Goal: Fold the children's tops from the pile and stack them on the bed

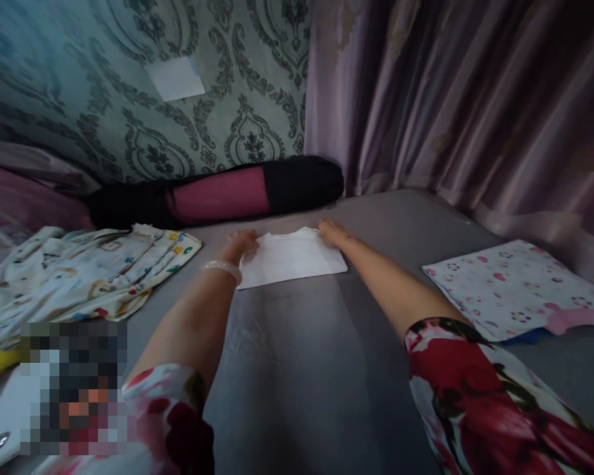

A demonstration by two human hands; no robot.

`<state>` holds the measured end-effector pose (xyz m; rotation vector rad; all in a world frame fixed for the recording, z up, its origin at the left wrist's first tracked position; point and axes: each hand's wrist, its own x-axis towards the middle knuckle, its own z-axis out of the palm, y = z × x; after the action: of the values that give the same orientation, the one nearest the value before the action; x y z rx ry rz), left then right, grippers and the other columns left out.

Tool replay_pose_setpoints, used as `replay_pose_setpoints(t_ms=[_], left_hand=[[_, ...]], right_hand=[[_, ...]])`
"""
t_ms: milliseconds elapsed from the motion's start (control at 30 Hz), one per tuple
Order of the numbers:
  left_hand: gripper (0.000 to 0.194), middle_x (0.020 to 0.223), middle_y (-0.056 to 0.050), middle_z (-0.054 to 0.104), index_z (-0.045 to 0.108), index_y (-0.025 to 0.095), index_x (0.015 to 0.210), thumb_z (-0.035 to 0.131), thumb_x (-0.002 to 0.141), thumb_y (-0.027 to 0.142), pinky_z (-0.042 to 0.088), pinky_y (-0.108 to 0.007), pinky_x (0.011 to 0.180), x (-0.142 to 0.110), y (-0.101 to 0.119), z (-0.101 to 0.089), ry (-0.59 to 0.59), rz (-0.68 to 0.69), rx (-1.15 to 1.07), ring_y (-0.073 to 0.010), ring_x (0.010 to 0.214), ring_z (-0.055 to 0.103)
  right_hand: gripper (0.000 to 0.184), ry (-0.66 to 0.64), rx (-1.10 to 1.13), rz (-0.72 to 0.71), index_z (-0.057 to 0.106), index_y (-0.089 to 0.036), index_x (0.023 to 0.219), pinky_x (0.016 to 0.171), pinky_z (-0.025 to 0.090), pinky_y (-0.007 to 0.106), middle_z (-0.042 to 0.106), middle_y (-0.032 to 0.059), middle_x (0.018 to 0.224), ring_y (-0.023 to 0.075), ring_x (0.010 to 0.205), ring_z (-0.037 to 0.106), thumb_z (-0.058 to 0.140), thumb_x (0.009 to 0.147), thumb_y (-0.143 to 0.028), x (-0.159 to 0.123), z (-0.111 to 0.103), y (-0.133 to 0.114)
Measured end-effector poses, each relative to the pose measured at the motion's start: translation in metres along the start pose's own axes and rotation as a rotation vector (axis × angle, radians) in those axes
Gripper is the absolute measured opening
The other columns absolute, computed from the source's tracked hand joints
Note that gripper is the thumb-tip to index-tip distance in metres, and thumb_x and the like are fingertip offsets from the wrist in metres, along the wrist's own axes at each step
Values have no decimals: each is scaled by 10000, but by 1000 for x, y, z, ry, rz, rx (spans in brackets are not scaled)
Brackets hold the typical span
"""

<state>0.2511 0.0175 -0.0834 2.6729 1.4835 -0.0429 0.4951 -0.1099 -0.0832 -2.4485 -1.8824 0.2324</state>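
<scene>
A white folded garment (292, 258) lies flat on the grey bed sheet (297, 382), its uneven far edge dipping in the middle like a neckline. At its far left corner, my left hand (242, 244) has its fingers closed on the cloth; a pale bangle circles that wrist. The far right corner is in my right hand (330, 232), fingers bent over the edge. Some fingertips are hard to make out on both sides.
Patterned cloths (94, 270) are heaped on the left. A folded heart-print cloth (515, 287) lies to the right. Along the wall stretches a black and maroon long bundle (218, 192). Purple curtains (400, 92) hang at right. A pale device (17, 409), partly blurred out, sits lower left.
</scene>
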Motion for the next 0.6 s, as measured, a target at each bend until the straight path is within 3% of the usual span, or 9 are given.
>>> replay_pose_setpoints(t_ms=[100, 233, 433, 600], left_hand=[[322, 1126, -171, 698, 671, 191, 1054, 521, 770, 168, 364, -585, 992, -18, 7, 1, -24, -88, 29, -344, 1119, 613], [363, 1141, -132, 695, 613, 205, 1137, 439, 822, 152, 271, -538, 1069, -41, 10, -13, 19, -100, 17, -277, 1143, 603], [339, 1191, -70, 679, 640, 255, 1091, 486, 797, 185, 320, -490, 1022, -65, 12, -64, 137, -79, -12, -277, 1173, 573], [298, 1098, -43, 708, 678, 243, 1050, 512, 804, 265, 352, -434, 978, -89, 13, -103, 198, -35, -47, -255, 1094, 588]], right_hand=[[339, 44, 30, -13, 550, -150, 1255, 882, 470, 347, 633, 168, 1230, 274, 1135, 598, 477, 925, -167, -13, -5, 2], [314, 101, 72, -30, 554, -189, 1230, 833, 478, 333, 661, 129, 1170, 259, 1068, 622, 488, 925, -225, -25, -21, 7], [358, 191, 163, -93, 605, -191, 1247, 876, 450, 281, 639, 99, 1254, 223, 1117, 590, 537, 899, -237, -42, -60, 11], [301, 263, 190, -167, 672, -207, 1170, 891, 438, 280, 671, 76, 1209, 218, 1111, 591, 539, 907, -266, -68, -92, 15]])
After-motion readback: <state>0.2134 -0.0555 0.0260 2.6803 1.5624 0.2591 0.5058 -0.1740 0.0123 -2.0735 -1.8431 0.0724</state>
